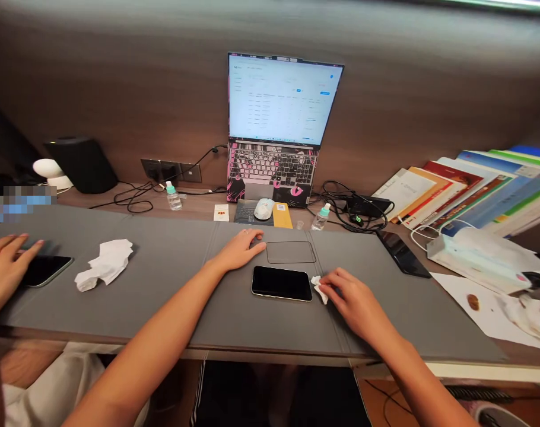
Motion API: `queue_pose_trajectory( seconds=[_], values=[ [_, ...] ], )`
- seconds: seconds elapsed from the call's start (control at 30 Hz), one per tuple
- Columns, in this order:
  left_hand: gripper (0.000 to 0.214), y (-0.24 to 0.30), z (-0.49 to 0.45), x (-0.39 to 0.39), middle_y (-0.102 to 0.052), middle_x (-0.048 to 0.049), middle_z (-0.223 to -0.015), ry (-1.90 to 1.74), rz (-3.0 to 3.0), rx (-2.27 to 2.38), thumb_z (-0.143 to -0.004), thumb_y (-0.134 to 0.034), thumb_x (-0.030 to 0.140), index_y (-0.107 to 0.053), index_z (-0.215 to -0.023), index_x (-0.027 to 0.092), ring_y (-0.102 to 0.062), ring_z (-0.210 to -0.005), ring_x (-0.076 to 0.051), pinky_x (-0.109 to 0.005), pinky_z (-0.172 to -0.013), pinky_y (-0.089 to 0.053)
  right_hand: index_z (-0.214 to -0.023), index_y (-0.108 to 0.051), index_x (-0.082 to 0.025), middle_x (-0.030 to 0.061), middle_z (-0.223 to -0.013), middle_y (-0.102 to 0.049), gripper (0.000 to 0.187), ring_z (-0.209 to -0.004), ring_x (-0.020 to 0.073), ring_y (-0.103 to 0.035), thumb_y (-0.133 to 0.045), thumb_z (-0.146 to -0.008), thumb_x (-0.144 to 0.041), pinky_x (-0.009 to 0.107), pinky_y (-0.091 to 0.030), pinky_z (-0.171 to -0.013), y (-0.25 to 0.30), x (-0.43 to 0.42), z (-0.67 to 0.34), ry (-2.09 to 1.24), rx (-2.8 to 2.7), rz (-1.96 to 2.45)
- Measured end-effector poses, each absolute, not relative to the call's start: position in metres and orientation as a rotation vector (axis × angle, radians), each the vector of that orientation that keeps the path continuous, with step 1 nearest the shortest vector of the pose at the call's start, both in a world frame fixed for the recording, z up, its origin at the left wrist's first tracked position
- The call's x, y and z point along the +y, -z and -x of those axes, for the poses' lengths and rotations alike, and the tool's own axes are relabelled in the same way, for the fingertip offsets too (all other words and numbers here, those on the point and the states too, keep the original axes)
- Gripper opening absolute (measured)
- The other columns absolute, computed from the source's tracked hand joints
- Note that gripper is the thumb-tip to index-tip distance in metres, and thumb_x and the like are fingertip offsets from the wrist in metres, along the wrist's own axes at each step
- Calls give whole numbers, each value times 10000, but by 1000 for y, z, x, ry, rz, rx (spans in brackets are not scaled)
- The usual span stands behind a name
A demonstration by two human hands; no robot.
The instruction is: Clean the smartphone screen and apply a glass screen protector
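Note:
A black phone (282,283) lies flat, screen up, on the grey desk mat (172,284). My right hand (352,299) rests just right of it, fingers pinched on a small white wipe (318,287) that touches the phone's right edge. My left hand (241,250) lies palm down on the mat, above and left of the phone, its fingers closed together next to a thin clear screen film (291,252). Whether it holds anything is hidden.
A co-worker's hand (5,267) at the far left rests on another phone (45,270), beside a crumpled tissue (104,264). An open laptop (276,136), mouse (264,208), two small bottles, cables and a third phone (402,254) stand behind. Booklets (466,190) fan out at the right.

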State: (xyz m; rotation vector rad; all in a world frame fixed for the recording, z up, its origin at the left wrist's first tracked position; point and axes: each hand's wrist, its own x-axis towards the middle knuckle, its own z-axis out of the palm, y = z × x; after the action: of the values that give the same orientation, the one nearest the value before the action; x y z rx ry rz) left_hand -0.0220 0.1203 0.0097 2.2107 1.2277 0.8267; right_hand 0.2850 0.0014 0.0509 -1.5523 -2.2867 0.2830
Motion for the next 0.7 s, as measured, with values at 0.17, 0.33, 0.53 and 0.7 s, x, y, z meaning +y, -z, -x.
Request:
queue_pose_trajectory(
  seconds=[0.17,0.33,0.53,0.7],
  values=[
    [368,-7,22,122,-655,-83,-1208,-792,-2214,1241,-973,-535,419,-584,-1280,222,-597,-1066,-249,-430,-980,-500,-887,-643,-215,72,-934,-643,227,-845,219,-646,-456,-998,-281,350,-488,-781,-46,31,-273,-287,-2292,1522],
    [405,-6,20,122,-643,-84,-1208,-764,-2234,1227,-910,-626,419,-589,-1259,218,-582,-1090,-259,-424,-985,-491,-912,-649,-199,70,-954,-629,186,-856,198,-623,-482,-992,-211,327,-490,-804,-34,37,-239,-333,-2358,1414],
    [479,-8,18,119,-643,-84,-1209,-736,-2288,1196,-847,-711,413,-590,-1271,228,-567,-1134,-282,-425,-979,-497,-945,-680,-224,51,-967,-663,195,-907,173,-642,-498,-1007,-259,272,-498,-810,-48,28,-237,-378,-2436,1268],
    [486,-11,16,117,-631,-80,-1266,-693,-2276,1194,-850,-715,374,-584,-1296,232,-562,-1177,-274,-421,-1010,-493,-907,-702,-200,100,-926,-676,292,-864,243,-660,-465,-982,-352,373,-505,-814,-63,61,-306,-176,-2285,1530]
  ],
)
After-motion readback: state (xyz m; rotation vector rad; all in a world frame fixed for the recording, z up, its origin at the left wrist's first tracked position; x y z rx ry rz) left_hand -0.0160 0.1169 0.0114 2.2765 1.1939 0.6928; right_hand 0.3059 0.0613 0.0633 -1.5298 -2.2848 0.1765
